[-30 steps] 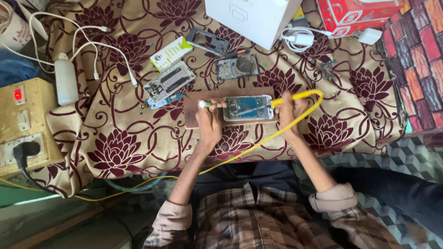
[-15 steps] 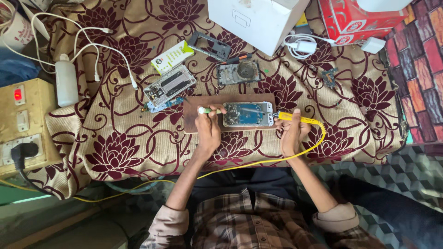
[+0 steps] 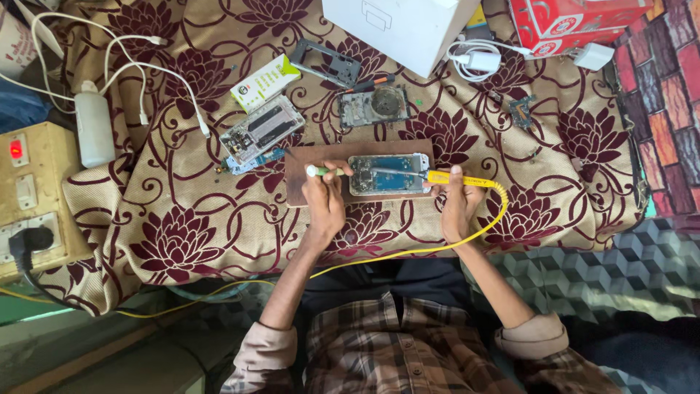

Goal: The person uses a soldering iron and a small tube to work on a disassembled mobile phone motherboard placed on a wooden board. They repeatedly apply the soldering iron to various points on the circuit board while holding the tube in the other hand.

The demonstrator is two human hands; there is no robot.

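One head-worn camera looks nearly straight down from above the person onto the table (image 3: 182, 241), fairly near, with the forearms reaching up from the frame's lower edge.

I see a brown cloth with dark red flowers (image 3: 182, 241) spread over the table. At the top stands a big white box (image 3: 394, 29), and next to it a red cardboard box (image 3: 576, 22). A white charger plug with a coiled wire (image 3: 477, 62) lies between them. On the left I see a white plastic bottle (image 3: 95, 131) with a long white cable (image 3: 138, 66) looping near it. A yellowish wooden switch board with a red light (image 3: 25, 190) sits at the left edge, with a black plug (image 3: 33, 239) in it. A small white and green packet (image 3: 266, 82) lies near an opened silver phone (image 3: 262, 130). A grey phone frame (image 3: 326, 62) and a round-holed grey phone part (image 3: 373, 107) lie higher up. A tiny green circuit piece (image 3: 522, 111) sits off to the right.
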